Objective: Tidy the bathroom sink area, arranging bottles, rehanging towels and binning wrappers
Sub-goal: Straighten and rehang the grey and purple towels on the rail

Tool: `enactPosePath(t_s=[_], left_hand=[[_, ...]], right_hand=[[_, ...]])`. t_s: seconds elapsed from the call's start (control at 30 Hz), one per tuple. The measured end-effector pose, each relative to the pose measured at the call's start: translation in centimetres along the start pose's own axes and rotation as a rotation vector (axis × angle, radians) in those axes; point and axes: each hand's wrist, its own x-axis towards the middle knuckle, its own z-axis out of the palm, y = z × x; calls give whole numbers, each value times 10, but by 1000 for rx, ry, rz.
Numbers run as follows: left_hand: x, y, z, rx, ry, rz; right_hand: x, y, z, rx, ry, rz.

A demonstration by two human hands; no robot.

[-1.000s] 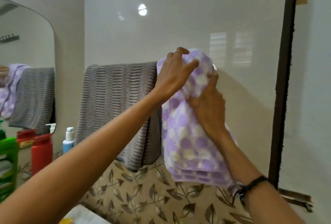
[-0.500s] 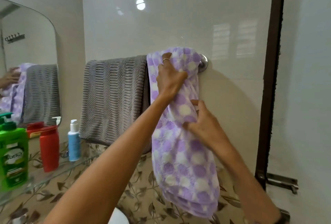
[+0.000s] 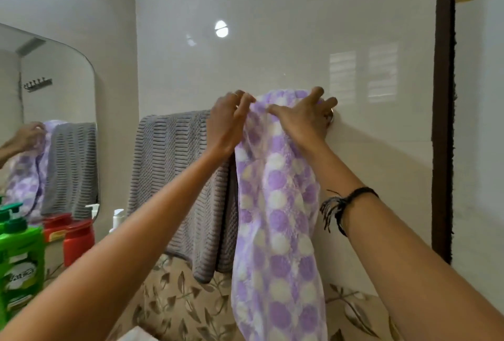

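A purple and white dotted towel (image 3: 275, 220) hangs over the right end of a wall towel rail, whose chrome end cap (image 3: 330, 117) peeks out by my right fingers. My left hand (image 3: 227, 122) pinches the towel's top left edge. My right hand (image 3: 302, 117) lies over the top of the towel with fingers spread, thumb hooked on the fabric. A grey ribbed towel (image 3: 177, 185) hangs on the same rail just to the left, touching the dotted one.
A mirror (image 3: 49, 122) is on the left wall. Below it stand a green bottle (image 3: 19, 267), a red bottle (image 3: 77, 239) and a white pump bottle (image 3: 117, 218). A dark door frame (image 3: 443, 122) rises at the right. Leaf-patterned tiles (image 3: 177, 302) run below the towels.
My right hand rose from the middle of the dotted towel to its top at the rail. My left hand shifted up to the towel's top left edge. The camera view dropped lower.
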Motion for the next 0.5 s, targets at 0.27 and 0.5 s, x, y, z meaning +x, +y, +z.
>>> enactPosePath(t_s=[0.27,0.5], left_hand=[[71,-75,4,740,-433,66],[92,-89,13,794,-448,118]], right_hand=[[-1,15,13,17,203,-133],[-27,29,21,89,329,-203]])
